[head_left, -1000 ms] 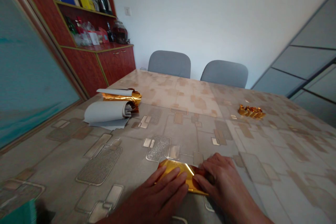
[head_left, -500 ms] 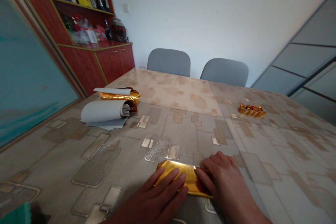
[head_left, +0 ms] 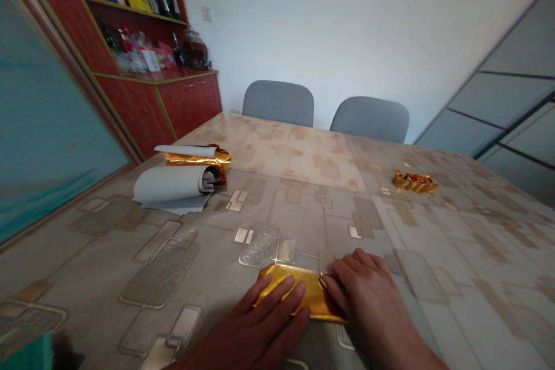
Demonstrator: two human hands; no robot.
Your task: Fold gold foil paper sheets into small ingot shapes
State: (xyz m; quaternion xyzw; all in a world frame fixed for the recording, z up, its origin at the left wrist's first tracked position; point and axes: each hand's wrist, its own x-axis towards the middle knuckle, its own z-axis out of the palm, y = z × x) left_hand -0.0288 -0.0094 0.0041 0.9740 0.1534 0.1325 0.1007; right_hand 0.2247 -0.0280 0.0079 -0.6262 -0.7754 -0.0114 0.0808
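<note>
a folded gold foil packet (head_left: 299, 289) lies flat on the patterned tabletop (head_left: 87, 266), close to the near edge in front of the person. it looks thin, light and fairly crisp, a slick metallic sheet likely to crease easily and slide on the glossy surface, so its flat face is the place to press and its folded edges the place to pinch. the left hand (head_left: 269, 324) rests open on it, fingers spread; the right hand (head_left: 373, 295) curves over its right end, though whether it pinches cannot be told. farther off sit rolled grey sheets (head_left: 171, 182) and a crumpled gold piece (head_left: 415, 182)
</note>
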